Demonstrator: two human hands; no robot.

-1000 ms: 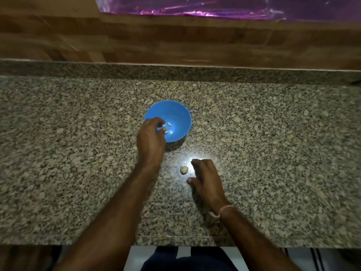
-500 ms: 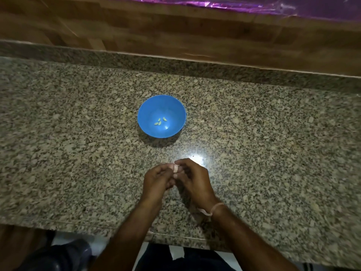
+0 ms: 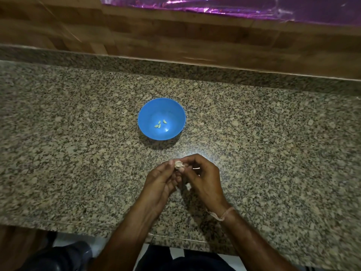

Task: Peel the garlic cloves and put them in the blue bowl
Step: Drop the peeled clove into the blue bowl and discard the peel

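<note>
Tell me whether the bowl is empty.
Not empty: three peeled cloves lie at the bottom of the upright bowl.

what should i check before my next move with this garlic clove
1. Grip: left hand and right hand both pinch the garlic clove: ok.
2. Skin fully off that clove: not ok, papery skin looks attached.
3. Target: blue bowl upright, beyond the hands: ok.
4. Path: granite countertop bare between hands and bowl: ok.
5. Room in the bowl beside the three peeled cloves: ok.
</note>
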